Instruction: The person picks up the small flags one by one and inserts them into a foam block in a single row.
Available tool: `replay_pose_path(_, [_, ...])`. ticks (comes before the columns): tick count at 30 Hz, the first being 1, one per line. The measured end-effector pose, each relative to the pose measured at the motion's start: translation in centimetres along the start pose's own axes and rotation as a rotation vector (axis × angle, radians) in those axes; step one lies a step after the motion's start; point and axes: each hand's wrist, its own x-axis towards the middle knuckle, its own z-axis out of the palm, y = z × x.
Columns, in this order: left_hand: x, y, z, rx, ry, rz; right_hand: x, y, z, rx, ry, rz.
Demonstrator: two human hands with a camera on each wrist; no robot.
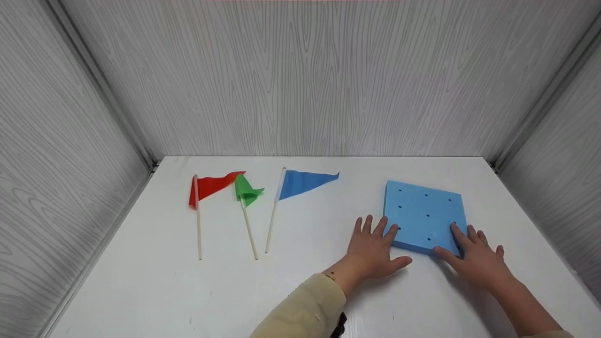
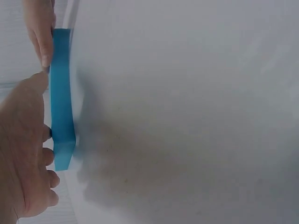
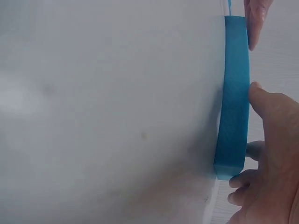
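A light-blue square block [image 1: 425, 218], with several small holes in its top, lies flat at the right of the table. My left hand [image 1: 373, 249] is spread at its front-left corner, the index fingertip on the top and the thumb sticking out in front. At the opposite front corner, my right hand [image 1: 481, 260] touches the block with thumb and index finger, its other fingers spread past the right side. Both wrist views show the block's side face [image 2: 61, 93] with fingers along its upper edge.
Three small pennants on thin wooden sticks lie to the left: a red flag [image 1: 211, 185], a green flag [image 1: 246, 189] with its cloth folded over, and a blue flag [image 1: 303, 183]. Wood-grain panels [image 1: 319, 80] enclose the white table [image 1: 155, 291] at the back and sides.
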Motion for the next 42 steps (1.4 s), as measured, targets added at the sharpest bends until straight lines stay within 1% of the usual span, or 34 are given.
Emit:
replay_pose_path(5, [-0.3, -0.1, -0.3, -0.025, -0.023, -0.010, 0.1, -0.3, 0.0, 0.007, 0.004, -0.007])
replay_pose_path(13, [-0.7, -0.1, -0.9, -0.063, -0.040, -0.027, 0.2, -0.5, 0.1, 0.001, -0.006, 0.001])
replay_pose_path(21, [-1.1, -0.8, -0.8, -0.071, -0.051, -0.041, 0.3, -1.4, 0.2, 0.017, -0.021, 0.001])
replay_pose_path(29, [-2.2, -2.3, -0.5, -0.089, -0.076, -0.067, 0.5, -3.3, 0.6, 0.008, -0.016, -0.040])
replay_pose_path(36, [-3.7, -3.9, -0.2, -0.086, -0.053, -0.091, 0.7, -5.4, 1.2, 0.012, -0.015, -0.071])
replay_pose_path(42, [-5.4, -5.5, -0.2, -0.113, -0.031, -0.103, 0.9, -7.7, 1.7, 0.026, -0.005, -0.097])
